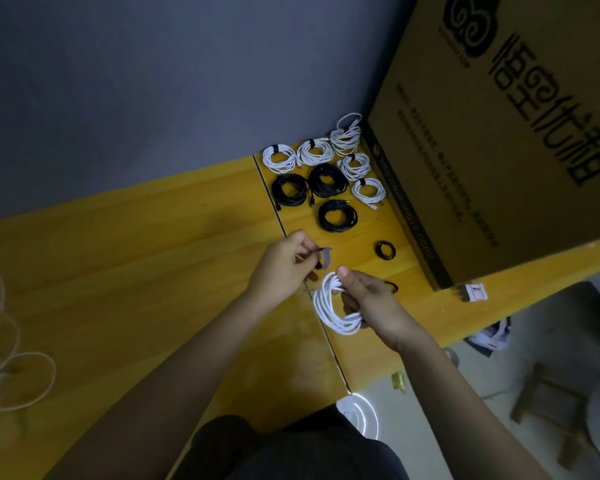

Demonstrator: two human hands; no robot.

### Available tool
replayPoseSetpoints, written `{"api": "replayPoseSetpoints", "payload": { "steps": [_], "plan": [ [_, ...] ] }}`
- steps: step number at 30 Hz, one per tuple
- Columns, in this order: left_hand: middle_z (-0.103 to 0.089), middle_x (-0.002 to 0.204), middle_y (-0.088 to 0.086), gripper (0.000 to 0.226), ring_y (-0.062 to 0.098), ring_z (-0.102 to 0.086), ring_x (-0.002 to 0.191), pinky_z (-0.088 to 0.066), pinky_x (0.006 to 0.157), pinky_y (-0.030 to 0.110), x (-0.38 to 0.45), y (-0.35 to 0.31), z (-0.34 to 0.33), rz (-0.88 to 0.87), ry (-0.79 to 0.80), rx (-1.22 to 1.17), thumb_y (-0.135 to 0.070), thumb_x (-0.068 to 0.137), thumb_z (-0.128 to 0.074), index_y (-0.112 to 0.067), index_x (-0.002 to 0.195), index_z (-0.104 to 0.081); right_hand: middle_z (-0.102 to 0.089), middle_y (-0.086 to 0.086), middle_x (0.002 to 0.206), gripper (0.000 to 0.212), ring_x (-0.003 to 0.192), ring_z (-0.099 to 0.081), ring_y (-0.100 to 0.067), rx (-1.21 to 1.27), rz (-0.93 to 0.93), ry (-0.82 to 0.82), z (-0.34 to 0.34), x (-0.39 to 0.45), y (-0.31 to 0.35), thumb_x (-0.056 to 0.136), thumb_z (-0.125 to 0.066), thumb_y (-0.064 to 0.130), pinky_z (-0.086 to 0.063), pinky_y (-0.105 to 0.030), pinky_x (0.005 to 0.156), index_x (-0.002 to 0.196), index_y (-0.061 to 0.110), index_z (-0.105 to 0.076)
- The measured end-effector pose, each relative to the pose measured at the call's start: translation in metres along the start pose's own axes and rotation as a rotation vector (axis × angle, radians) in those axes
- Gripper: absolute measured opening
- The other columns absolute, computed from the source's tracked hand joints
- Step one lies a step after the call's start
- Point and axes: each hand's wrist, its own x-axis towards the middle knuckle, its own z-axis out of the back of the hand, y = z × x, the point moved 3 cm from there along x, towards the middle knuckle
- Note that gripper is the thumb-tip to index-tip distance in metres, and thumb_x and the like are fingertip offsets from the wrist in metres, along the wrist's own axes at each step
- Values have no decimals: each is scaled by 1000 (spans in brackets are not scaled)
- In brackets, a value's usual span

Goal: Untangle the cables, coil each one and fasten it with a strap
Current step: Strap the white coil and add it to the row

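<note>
Eight strapped white and black cable coils [326,174] lie at the yellow wooden surface's [153,237] far edge; right hand [371,306] fingers grasp a coiled white cable [329,306], left hand [281,268] fingers pinch its grey strap [325,258], unfastened.

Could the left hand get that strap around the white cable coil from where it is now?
Probably yes. The left hand pinches the strap just above the white coil, which the right hand holds up off the table. Nothing lies between them.

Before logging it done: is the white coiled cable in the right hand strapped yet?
Not yet. The white coiled cable shows no strap around it; the left hand holds the dark strap apart.
</note>
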Motion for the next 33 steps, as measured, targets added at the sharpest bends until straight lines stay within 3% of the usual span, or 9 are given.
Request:
{"api": "replayPoseSetpoints", "payload": {
  "steps": [3, 6, 13, 18, 20, 22, 28, 31, 33],
  "plan": [
    [-68, 83, -1, 12, 17, -66, 69, -52, 66, 43, -8, 0, 8, -78, -20, 213, -22, 92, -62, -15, 85, -56, -23, 2, 56, 50, 46, -18, -13, 32, 34, 0, -4, -15, 5, 101, -39, 38, -22, -25, 46, 52, 36, -48],
    [-72, 90, -2, 15, 21, -66, 84, -50, 67, 35, -20, -9, 13, -170, -25, 451, -30, 91, -62, -16, 93, -62, -24, 3, 54, 49, 45, -18, -14, 97, 76, -34, -8, -21, 11, 100, -39, 41, -19, -25, 46, 52, 33, -47],
    [-72, 97, 6, 20, 33, -63, 93, -37, 65, 34, -40, -25, 24, -341, 1, 695, -33, 91, -59, -15, 100, -63, -23, 1, 54, 54, 43, -18, -15, 85, 130, 13, -24, -27, 28, 102, -38, 41, -19, -25, 44, 50, 31, -52],
    [-73, 81, -4, 12, 15, -68, 76, -49, 63, 32, -49, -19, 29, -171, 17, 322, -29, 87, -68, -19, 80, -65, -25, 3, 54, 51, 42, -19, -13, 53, 89, -22, -32, -34, 19, 101, -40, 39, -19, -23, 44, 53, 32, -56],
    [-69, 68, -7, 18, 2, -63, 58, -45, 54, 24, -52, -18, 26, -63, 39, 114, -23, 87, -69, -22, 73, -58, -24, 2, 54, 43, 43, -18, -13, 51, 70, -25, -36, -37, 13, 101, -41, 40, -19, -23, 44, 63, 27, -58],
    [-64, 60, -5, 21, 0, -56, 46, -39, 47, 17, -56, -20, 25, 12, 35, 4, -23, 88, -68, -20, 74, -54, -25, 3, 53, 39, 43, -19, -13, 31, 58, -37, -41, -40, 9, 100, -41, 42, -20, -22, 43, 74, 15, -54],
    [-64, 65, 9, 16, 17, -61, 58, -51, 61, 36, -59, -16, 27, 112, 138, -85, -29, 88, -67, -20, 81, -57, -37, 9, 44, 37, 38, -29, -6, 5, 91, -181, -50, -48, 5, 100, -41, 39, -26, -20, 41, 72, 20, -55],
    [-68, 66, -3, 9, 5, -64, 56, -52, 54, 22, -67, -18, 26, 191, 257, -284, -22, 93, -61, -13, 92, -58, -54, 19, 49, 30, 46, -48, 4, -93, 181, -283, -52, -50, 5, 102, -40, 33, -34, -10, 48, 84, 19, -58],
    [-71, 78, 0, 8, 5, -67, 64, -51, 57, 17, -71, -20, 26, 210, 314, -345, -22, 91, -62, -16, 96, -62, -61, 8, 65, 32, 58, -52, -4, -172, 242, -365, -54, -51, 1, 101, -40, 35, -41, -23, 55, 89, 14, -61]
  ]
}}
